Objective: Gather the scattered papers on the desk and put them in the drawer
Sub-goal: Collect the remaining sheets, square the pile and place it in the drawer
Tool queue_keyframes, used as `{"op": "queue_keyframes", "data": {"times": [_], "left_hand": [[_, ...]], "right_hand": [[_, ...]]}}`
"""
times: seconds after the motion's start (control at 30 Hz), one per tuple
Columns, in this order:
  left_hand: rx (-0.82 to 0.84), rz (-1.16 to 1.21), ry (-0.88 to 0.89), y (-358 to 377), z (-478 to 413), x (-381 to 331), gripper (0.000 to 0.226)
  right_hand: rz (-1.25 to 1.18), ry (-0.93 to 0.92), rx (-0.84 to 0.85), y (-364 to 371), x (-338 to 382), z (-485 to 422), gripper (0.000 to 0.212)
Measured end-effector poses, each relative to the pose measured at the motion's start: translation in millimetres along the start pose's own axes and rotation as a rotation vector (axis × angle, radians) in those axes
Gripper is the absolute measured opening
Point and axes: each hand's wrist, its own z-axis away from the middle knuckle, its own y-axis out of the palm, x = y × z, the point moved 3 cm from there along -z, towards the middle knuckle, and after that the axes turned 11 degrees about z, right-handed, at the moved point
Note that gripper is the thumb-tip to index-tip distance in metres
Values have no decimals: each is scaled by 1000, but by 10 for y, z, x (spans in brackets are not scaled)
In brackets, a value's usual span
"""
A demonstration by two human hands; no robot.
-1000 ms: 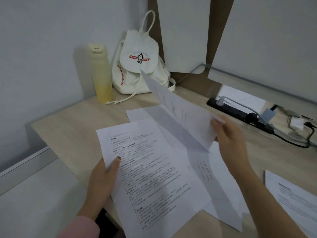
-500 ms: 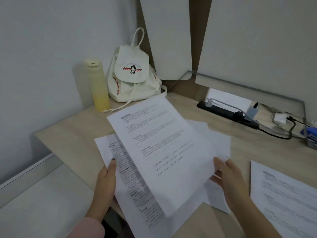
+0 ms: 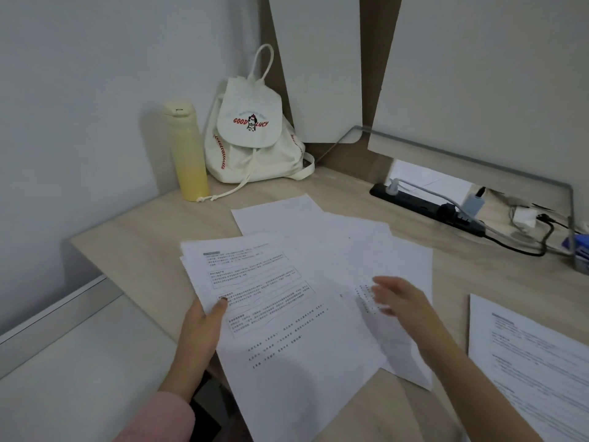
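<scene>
Left grip: the left hand (image 3: 204, 333) pinches the near-left edge of a stack of white printed paper sheets (image 3: 280, 314), thumb on the top page, fingers hidden beneath; it is closed on the stack.

Right grip: the right hand (image 3: 398, 298) hovers flat with fingers spread and slack, holding nothing; it is motion-blurred, so whether it touches the paper under it cannot be told.

Held stack: it lies low over the near-left part of the pale wood tabletop (image 3: 134, 247), its near end overhanging the front edge toward the person.

Loose sheets: blank-looking white sheets (image 3: 350, 247) lie fanned flat just behind and right of the stack, partly under it; the right hand is above their near-right part.

Separate page: another white printed page (image 3: 526, 355) lies well apart on the right.

Change: half a second ago the right hand held the top printed sheet tilted up above the pile; now that sheet rests squared on the stack under the left thumb and the right hand has let go and shifted right.

Far corner: a pale yellow cylindrical bottle (image 3: 186, 151) stands upright, touching or just beside a white canvas drawstring backpack (image 3: 251, 135) lettered "GOOD LUCY".

Back right: a black power strip (image 3: 424, 207) with plugs and cables lies beneath a raised grey shelf (image 3: 478, 157).

Sleeve: a pink cuff (image 3: 159, 419) covers the left forearm.
</scene>
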Motion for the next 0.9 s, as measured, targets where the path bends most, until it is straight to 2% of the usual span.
{"op": "queue_keyframes", "data": {"times": [0.23,0.3,0.37,0.4,0.47,0.6,0.67,0.77,0.9], "left_hand": [[4,-112,24,11,-53,13,38],[5,-136,31,6,-55,5,37],[7,-151,32,9,-46,-1,37],[12,-152,30,15,-35,-6,36],[23,-145,26,24,-10,-19,36],[31,-156,40,27,-4,-23,36],[32,-153,37,31,0,-26,37],[40,-124,24,30,6,-34,37],[25,-68,0,24,2,-12,37]], "right_hand": [[27,167,-55,10,17,-583,51],[33,198,-55,23,31,-687,40],[37,215,-9,44,89,-733,8],[41,226,17,61,118,-739,6],[54,226,65,109,120,-740,16],[64,122,155,237,124,-647,10],[-19,95,94,237,117,-638,4],[-154,26,-153,56,134,-605,8],[-383,-211,-415,-312,252,-375,17]]}}
